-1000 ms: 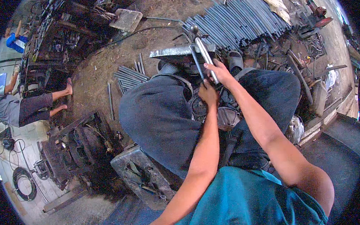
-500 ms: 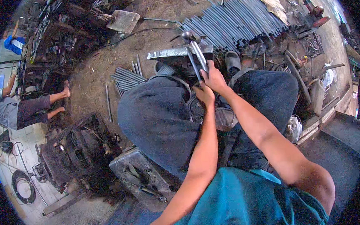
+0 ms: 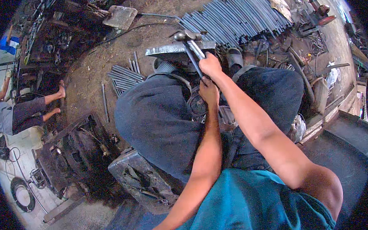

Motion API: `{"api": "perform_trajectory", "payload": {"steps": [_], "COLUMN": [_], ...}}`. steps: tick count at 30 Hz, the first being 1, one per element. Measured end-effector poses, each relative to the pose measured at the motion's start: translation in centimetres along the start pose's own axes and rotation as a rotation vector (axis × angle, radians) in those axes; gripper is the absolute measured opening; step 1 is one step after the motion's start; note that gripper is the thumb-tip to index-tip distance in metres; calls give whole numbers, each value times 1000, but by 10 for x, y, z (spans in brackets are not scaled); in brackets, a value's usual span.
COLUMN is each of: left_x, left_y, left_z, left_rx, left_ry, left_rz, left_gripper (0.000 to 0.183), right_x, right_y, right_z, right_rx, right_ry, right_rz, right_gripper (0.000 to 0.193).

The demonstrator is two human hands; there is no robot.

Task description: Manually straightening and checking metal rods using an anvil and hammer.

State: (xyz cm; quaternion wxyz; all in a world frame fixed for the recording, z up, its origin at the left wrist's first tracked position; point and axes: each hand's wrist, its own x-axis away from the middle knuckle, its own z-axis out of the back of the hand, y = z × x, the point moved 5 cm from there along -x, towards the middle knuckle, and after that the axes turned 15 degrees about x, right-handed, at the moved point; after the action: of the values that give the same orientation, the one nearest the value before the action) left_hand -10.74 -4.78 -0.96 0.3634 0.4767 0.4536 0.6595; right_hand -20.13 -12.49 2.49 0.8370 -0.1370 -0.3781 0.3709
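Observation:
My right hand [image 3: 211, 65] is closed around the handle of a hammer [image 3: 187, 35]. The steel hammer head is over an anvil-like metal block [image 3: 164, 52] with a bright, worn top, which stands between my feet. Just nearer, my left hand [image 3: 209, 91] grips the near end of a slim dark metal rod [image 3: 193, 61]. That rod points away from me alongside the hammer handle, and its far end is hidden by the hammer. Whether the hammer touches the rod or the block, I cannot tell.
A large heap of metal rods [image 3: 237, 18] lies beyond the block, with a smaller bundle [image 3: 124, 78] at left. A shovel [image 3: 120, 17] is on the dirt floor. Greasy machinery [image 3: 76, 158] and a metal box with tools [image 3: 144, 181] are at left. Another person [image 3: 25, 111] sits far left.
My right hand has moved a little forward and left with the hammer. My left hand has shifted slightly forward, still on the rod. The whole view has drifted slightly.

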Motion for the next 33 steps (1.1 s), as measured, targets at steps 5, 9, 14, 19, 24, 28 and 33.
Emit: {"api": "perform_trajectory", "payload": {"steps": [5, 9, 14, 19, 24, 28, 33], "left_x": [3, -5, -7, -8, 15, 27, 20], "left_y": [7, -10, -18, -13, 10, 22, 25], "left_z": [9, -2, 11, 9, 6, -4, -6], "left_rx": [-132, 16, 315, 115, -178, -23, -29], "left_ry": [17, -1, 45, 50, 88, 153, 188], "left_rz": [9, 7, 290, 176, -68, 44, 71], "left_gripper": [46, 47, 44, 47, 49, 49, 51], "right_x": [5, -22, -25, -21, 13, 36, 79], "right_y": [-4, 9, -9, -22, -15, -40, -126], "right_z": [-6, -14, -20, -8, 11, 73, 181], "right_rx": [-108, -275, -395, -545, -615, -582, -313], "right_ry": [101, 75, -348, -347, -198, -75, 261], "right_rz": [73, 117, -30, -22, 17, 270, 558], "right_gripper": [44, 32, 18, 14, 21, 23, 24]}}
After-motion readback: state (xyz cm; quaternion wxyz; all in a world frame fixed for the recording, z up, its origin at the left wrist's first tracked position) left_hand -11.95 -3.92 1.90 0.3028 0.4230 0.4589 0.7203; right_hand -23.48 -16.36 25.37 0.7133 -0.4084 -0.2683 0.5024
